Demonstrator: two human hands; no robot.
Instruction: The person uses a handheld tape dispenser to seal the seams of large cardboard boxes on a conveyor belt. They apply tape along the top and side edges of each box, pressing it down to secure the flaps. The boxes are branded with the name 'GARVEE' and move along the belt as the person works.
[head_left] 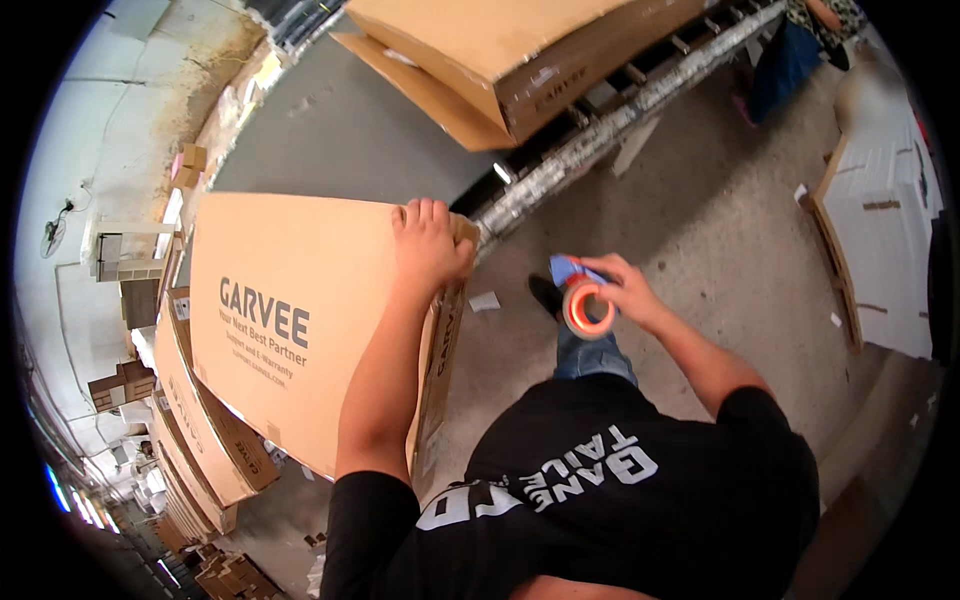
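Observation:
My left hand (428, 243) rests flat on the far corner of a large brown cardboard box (290, 320) with dark printed lettering, fingers curled over its edge. My right hand (618, 288) holds a tape dispenser (583, 298), a blue handle with an orange roll of tape, out in the air to the right of the box. The dispenser hangs above the concrete floor (700, 220), a short way from the box's right side.
More printed boxes are stacked at the left (205, 440). A second large brown box (500, 55) lies on a roller conveyor (620, 110) beyond. A white panel in a wooden frame (880, 250) stands at the right. Another person (800, 45) stands at the top right.

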